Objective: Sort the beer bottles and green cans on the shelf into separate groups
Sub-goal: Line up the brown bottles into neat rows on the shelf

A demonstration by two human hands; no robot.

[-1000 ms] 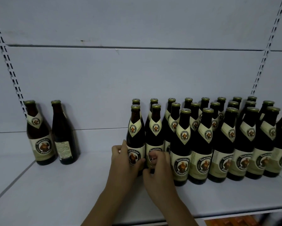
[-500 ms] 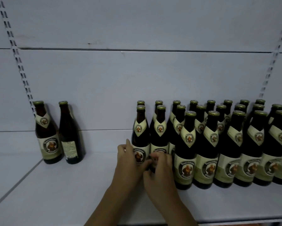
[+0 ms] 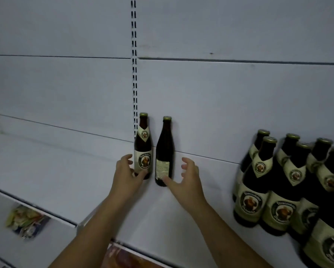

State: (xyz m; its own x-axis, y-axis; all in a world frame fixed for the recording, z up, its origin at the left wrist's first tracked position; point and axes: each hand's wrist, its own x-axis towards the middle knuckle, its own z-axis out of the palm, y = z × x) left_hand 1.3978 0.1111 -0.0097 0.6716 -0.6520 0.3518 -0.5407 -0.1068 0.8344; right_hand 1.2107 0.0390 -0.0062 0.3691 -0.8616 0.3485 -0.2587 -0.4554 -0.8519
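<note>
Two dark beer bottles stand apart from the rest at the back of the white shelf [image 3: 52, 171]. The left bottle [image 3: 143, 146] shows its cream front label; the right bottle [image 3: 164, 151] shows its back label. My left hand [image 3: 126, 174] is spread beside the left bottle's base, thumb touching its lower front. My right hand [image 3: 184, 177] is spread to the right of the other bottle, its thumb near the base. Neither hand grips a bottle. A large group of the same bottles [image 3: 289, 184] stands at the right. No green cans are in view.
A slotted upright rail [image 3: 134, 74] runs up the back wall just left of the two bottles. Lower shelves show a colourful package [image 3: 26, 221] at bottom left and something reddish [image 3: 123, 258] under the shelf edge.
Both hands left the front bottles of the large group and moved left to the two lone bottles. My view swung left, so the group now sits at the right edge.
</note>
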